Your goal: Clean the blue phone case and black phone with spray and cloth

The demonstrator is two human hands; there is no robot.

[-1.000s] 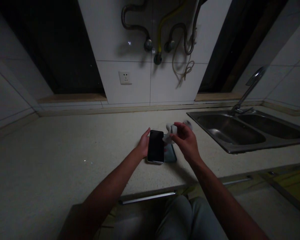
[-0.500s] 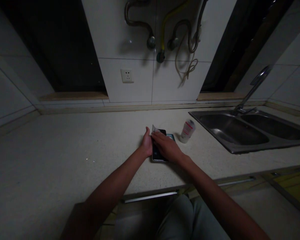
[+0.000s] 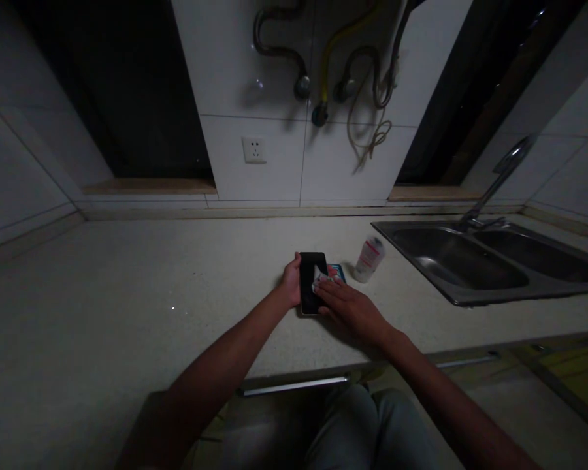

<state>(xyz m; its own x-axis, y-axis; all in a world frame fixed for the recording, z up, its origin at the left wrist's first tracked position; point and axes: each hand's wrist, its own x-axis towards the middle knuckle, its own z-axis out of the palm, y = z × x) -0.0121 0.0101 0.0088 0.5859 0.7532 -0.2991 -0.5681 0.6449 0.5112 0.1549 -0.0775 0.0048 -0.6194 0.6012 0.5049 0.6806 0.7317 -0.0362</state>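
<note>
My left hand [image 3: 290,282] grips a black-screened phone [image 3: 310,264] from its left side, the thumb along the edge and the other fingers mostly hidden behind it. Pressed on the middle of the screen is a white crumpled tissue [image 3: 317,277], held under the fingers of my right hand [image 3: 350,307]. A small blue-green item [image 3: 342,273], perhaps a packet, shows partly past the phone's right edge. Right of it stands a whitish bottle [image 3: 369,259] with a red-and-white label, apart from both hands.
The pale countertop [image 3: 225,281] runs along a tiled wall. A steel double sink [image 3: 451,284] with a tap [image 3: 500,173] lies to the right. Pipes with valves [image 3: 302,86] and a socket [image 3: 254,150] are on the wall. A drawer handle [image 3: 294,386] is at the front edge.
My right hand has slid the tissue from the phone's upper left down and right to mid-screen. My left thumb, raised before, now lies against the phone's edge.
</note>
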